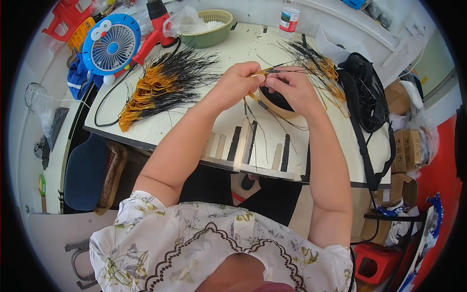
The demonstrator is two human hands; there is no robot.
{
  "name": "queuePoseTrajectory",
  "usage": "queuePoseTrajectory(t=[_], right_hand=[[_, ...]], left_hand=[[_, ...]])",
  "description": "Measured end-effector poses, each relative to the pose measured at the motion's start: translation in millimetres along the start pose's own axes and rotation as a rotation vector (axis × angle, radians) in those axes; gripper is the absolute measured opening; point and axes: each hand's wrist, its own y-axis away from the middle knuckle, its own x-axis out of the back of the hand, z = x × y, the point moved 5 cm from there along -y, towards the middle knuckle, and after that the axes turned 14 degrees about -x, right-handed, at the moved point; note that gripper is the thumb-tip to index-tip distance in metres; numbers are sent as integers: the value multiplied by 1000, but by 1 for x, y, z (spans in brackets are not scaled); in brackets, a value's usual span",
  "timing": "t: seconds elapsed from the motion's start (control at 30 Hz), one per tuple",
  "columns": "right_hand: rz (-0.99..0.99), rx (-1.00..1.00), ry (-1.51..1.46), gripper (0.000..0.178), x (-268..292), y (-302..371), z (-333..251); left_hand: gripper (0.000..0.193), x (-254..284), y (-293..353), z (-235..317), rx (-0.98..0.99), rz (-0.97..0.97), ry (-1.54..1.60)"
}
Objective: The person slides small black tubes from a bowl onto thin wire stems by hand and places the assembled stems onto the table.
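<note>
My left hand (236, 85) is closed on a yellow wire (257, 74) with a dark, thin end pointing right. Close beside it, my right hand (294, 90) has thumb and fingertips pinched at the dark part of that wire. More yellow and black wires (257, 100) hang below my fingers over the table. Partly hidden under my right hand is a round tan-rimmed bowl (287, 114) holding black contents too small to make out. A large pile of yellow wires with black ends (155, 90) lies left of my left forearm. A smaller wire pile (318, 61) lies beyond my right hand.
A blue fan (112, 46), a red heat gun (158, 27) and a green basket (214, 34) of white bits stand at the back left. Behind are a bottle (289, 19) and a white box (335, 41). A black bag (362, 92) lies at the right edge.
</note>
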Motion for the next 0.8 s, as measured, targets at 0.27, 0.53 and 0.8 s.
queuePoseTrajectory(t=[0.27,0.53,0.8], right_hand=[[-138,-241,-190,29,3,-4,14],[-58,-144,-169,13,1,0,0],[-44,-162,-108,8,5,3,-8]], left_hand=[[17,-3,1,3,34,0,21],[15,-5,1,2,23,-33,55],[17,-5,2,8,64,47,183]])
